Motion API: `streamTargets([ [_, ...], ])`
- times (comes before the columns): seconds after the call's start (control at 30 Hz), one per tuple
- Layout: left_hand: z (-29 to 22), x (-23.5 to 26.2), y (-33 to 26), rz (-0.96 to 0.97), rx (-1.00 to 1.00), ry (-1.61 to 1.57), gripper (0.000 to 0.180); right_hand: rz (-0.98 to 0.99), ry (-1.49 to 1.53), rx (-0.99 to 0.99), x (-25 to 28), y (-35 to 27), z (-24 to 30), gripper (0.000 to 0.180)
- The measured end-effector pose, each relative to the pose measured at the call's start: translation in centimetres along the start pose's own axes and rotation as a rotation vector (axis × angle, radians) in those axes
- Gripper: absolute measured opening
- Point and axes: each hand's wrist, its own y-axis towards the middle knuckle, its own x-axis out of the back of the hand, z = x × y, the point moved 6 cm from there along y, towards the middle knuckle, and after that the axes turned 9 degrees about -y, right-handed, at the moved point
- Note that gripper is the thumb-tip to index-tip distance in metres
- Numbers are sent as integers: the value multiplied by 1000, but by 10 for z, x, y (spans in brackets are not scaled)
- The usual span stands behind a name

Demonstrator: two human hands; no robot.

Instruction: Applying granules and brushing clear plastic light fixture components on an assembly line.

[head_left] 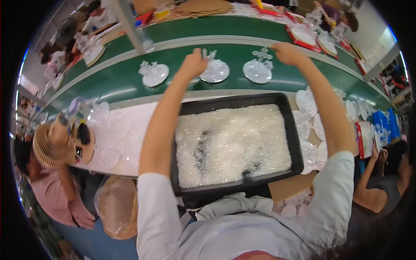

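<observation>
Both my arms stretch straight out toward twelve o'clock, sleeves ending near the shoulders, forearms bare. My left hand [193, 65] sits at about eleven o'clock, fingers curled in a pinch, knuckles up. My right hand [287, 53] is at one o'clock, fingers bent forward and down.

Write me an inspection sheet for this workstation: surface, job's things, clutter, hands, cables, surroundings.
Surface: green conveyor belt runs across; a pale bench sits in front of it.
Job's things: three clear round ornaments on the belt, left ornament, middle ornament, right ornament; black tray of glittery white flakes lies on the bench.
Clutter: stacked clear discs right of the tray; clear plastic bag at lower left.
Hands: left hand touches the middle ornament; right hand is beside the right ornament.
Cables: nothing seen.
Surroundings: other people work at both sides and across the belt.
</observation>
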Motion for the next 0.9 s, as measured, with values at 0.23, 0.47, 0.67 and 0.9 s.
streamTargets([
  [0.23, 12, 111, 4, -227, 29, 673, 36, -6, 134, -104, -41, 14, -26, 38],
  [0.47, 110, 124, 1, 54, 230, 333, 45, 39, 142, -21, -28, 30, -10, 28],
  [0.67, 88, 139, -17, 40, -41, 433, 42, -301, 63, 110, 93, -21, 42, 22],
  [0.9, 27, 170, -89, 48, -117, 408, 35, -346, -3, 193, 165, -149, 137, 15],
])
